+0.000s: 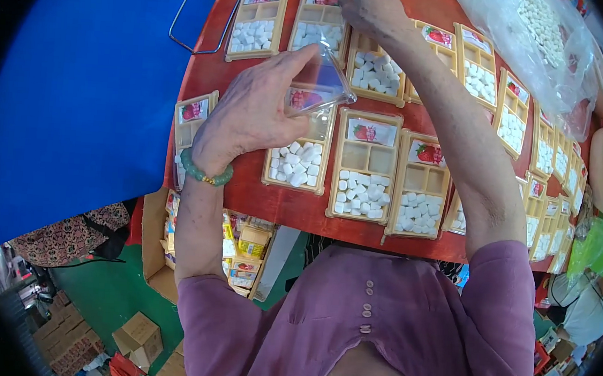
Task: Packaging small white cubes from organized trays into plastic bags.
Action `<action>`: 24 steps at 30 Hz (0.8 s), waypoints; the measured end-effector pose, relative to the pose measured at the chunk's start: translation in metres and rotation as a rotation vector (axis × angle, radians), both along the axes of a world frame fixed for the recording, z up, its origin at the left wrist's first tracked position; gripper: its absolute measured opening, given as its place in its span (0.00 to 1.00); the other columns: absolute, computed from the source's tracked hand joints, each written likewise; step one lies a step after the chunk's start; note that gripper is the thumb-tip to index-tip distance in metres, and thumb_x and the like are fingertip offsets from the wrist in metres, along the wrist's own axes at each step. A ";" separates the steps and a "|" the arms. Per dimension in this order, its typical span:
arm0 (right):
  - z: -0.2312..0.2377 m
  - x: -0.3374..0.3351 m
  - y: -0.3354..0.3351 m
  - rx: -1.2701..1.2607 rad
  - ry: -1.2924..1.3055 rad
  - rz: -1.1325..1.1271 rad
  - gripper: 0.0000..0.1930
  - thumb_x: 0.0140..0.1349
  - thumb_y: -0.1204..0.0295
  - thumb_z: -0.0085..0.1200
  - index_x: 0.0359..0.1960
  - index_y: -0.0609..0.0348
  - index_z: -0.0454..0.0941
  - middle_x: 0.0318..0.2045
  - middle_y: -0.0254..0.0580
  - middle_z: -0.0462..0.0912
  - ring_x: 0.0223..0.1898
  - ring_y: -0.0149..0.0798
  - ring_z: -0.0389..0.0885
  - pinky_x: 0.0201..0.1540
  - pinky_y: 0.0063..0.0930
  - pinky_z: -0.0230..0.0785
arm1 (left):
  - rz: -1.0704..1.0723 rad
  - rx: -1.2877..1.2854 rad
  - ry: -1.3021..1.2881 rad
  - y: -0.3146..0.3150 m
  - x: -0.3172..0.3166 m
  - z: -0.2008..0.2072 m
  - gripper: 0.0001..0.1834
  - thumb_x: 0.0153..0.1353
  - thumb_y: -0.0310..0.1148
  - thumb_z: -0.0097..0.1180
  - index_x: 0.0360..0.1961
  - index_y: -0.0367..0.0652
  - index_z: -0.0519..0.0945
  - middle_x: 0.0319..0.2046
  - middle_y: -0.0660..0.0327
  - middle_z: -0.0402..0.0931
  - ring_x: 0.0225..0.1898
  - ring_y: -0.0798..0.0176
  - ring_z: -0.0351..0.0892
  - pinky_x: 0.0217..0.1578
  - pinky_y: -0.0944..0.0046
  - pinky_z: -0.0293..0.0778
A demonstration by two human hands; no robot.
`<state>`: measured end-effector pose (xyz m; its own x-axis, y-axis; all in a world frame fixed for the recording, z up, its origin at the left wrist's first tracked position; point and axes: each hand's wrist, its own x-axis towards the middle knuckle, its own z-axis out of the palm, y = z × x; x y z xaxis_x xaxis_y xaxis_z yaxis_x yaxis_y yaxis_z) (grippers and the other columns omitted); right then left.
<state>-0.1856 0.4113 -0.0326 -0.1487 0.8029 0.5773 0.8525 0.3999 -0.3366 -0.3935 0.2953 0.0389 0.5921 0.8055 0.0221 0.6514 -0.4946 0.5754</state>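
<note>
A clear plastic lid is held between the thumb and fingers of my left hand, which wears a green bead bracelet. It is tilted over a cream compartment tray with white marshmallows and a strawberry-printed packet. Farther off, my right hand has its fingers curled at the top edge, beside the packet end of another tray. What those fingers hold, if anything, is hidden. To the right of the lid, a tray stands uncovered, with marshmallows in its near compartment and a packet in its far one.
More filled trays stand in rows across the red table. A plastic bag of white pieces lies at the far right. At left are a blue surface and a wire frame. Below, a cardboard box holds packets.
</note>
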 end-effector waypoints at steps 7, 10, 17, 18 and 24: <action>0.007 -0.005 0.004 -0.134 -0.161 -0.030 0.13 0.52 0.66 0.53 0.25 0.68 0.79 0.28 0.62 0.80 0.37 0.54 0.80 0.42 0.40 0.73 | -0.020 0.093 -0.008 0.003 -0.002 -0.001 0.41 0.40 0.30 0.56 0.62 0.36 0.63 0.54 0.44 0.70 0.57 0.46 0.69 0.57 0.56 0.65; 0.009 -0.006 0.009 -0.322 -0.246 -0.089 0.14 0.53 0.65 0.53 0.29 0.67 0.78 0.31 0.60 0.80 0.39 0.53 0.79 0.45 0.40 0.72 | -0.027 0.069 0.002 0.003 0.000 0.001 0.42 0.40 0.29 0.55 0.62 0.36 0.62 0.54 0.44 0.69 0.57 0.46 0.68 0.58 0.55 0.64; 0.038 -0.023 -0.020 -0.193 -0.380 0.070 0.16 0.53 0.71 0.54 0.42 0.66 0.75 0.38 0.51 0.80 0.36 0.50 0.81 0.37 0.40 0.75 | -0.021 0.075 -0.017 0.001 -0.003 -0.003 0.41 0.40 0.29 0.57 0.62 0.36 0.63 0.54 0.45 0.68 0.57 0.47 0.68 0.58 0.55 0.64; 0.043 -0.028 -0.024 -0.195 -0.382 0.073 0.16 0.53 0.71 0.54 0.42 0.66 0.75 0.38 0.51 0.80 0.36 0.50 0.81 0.37 0.40 0.75 | -0.025 0.092 -0.018 0.001 -0.004 -0.005 0.41 0.40 0.29 0.57 0.61 0.36 0.63 0.54 0.45 0.68 0.57 0.47 0.68 0.58 0.55 0.64; 0.035 -0.032 -0.032 -0.151 -0.681 0.370 0.19 0.57 0.66 0.48 0.48 0.64 0.72 0.54 0.61 0.70 0.59 0.53 0.66 0.63 0.45 0.56 | -0.042 0.094 -0.016 0.003 -0.010 -0.010 0.40 0.41 0.29 0.58 0.60 0.35 0.64 0.53 0.45 0.69 0.57 0.48 0.68 0.58 0.55 0.64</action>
<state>-0.2176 0.3793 0.0022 -0.7035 0.6943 0.1520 0.7107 0.6897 0.1387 -0.4033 0.2983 0.0289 0.6241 0.7742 0.1059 0.6202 -0.5732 0.5356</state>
